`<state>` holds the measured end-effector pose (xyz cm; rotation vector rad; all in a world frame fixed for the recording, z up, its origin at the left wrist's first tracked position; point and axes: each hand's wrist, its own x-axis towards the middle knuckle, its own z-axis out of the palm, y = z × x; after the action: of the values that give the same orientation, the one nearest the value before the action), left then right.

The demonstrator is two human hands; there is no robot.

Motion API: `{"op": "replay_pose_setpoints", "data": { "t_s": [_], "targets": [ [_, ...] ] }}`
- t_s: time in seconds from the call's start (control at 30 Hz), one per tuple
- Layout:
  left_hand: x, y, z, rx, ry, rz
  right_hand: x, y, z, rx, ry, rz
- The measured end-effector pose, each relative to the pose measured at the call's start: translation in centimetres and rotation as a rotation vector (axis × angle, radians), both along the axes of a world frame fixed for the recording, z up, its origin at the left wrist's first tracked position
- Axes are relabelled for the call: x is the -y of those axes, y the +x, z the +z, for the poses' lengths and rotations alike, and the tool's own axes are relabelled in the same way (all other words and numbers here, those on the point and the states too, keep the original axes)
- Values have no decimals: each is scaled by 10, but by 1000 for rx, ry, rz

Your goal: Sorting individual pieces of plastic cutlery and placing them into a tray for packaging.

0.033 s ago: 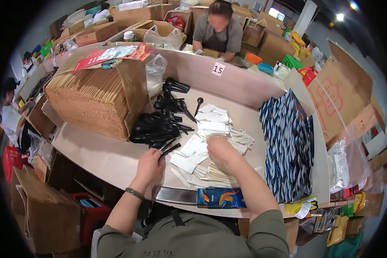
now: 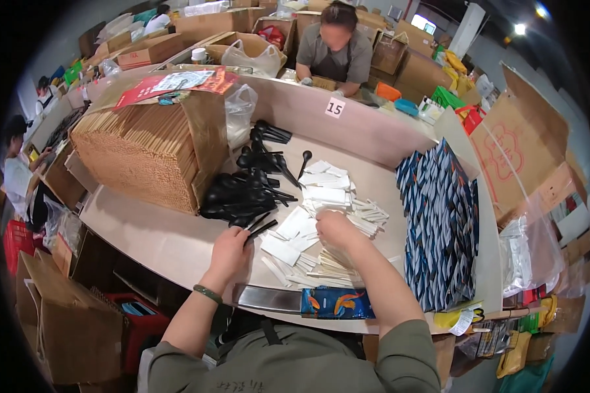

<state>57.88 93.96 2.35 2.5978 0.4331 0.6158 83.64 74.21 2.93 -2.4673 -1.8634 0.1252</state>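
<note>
Chopsticks fill an open cardboard box at the far left of the pale surface, packed tight on their sides, with red and white printed sheets lying on top. Right of the box sits a heap of black plastic spoons. The left hand rests at the near edge of that heap, its grip closed around the handles of a couple of black spoons. A green band circles that wrist. Just right lies a spread of white paper packets and slim wrapped toothpicks. The right hand presses down on this pile, knuckles up; whether its grip is clamped on a packet I cannot tell. At the near edge lies a blue patterned sleeve. Far right stands a row of upright dark blue patterned bags. Beyond the partition a person in grey bends over cartons.
</note>
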Motion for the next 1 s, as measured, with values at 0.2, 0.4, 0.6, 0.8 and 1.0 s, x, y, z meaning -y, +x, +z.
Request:
{"op": "replay_pose_setpoints", "data": {
  "t_s": [0.2, 0.4, 0.6, 0.8, 1.0],
  "targets": [
    [-1, 3, -5, -67, -76, 57, 6, -6, 7, 52, 179, 10],
    [-8, 7, -1, -44, -32, 74, 4, -106, 64, -785, 314, -326],
    [-3, 3, 9, 11, -16, 129, 35, -180, 11, -500, 103, -37],
    [23, -24, 21, 115, -422, 92, 39, -181, 0, -845, 330, -242],
    [49, -48, 4, 62, -628, -34, 52, -191, 2, -485, 517, -179]
  ]
}}
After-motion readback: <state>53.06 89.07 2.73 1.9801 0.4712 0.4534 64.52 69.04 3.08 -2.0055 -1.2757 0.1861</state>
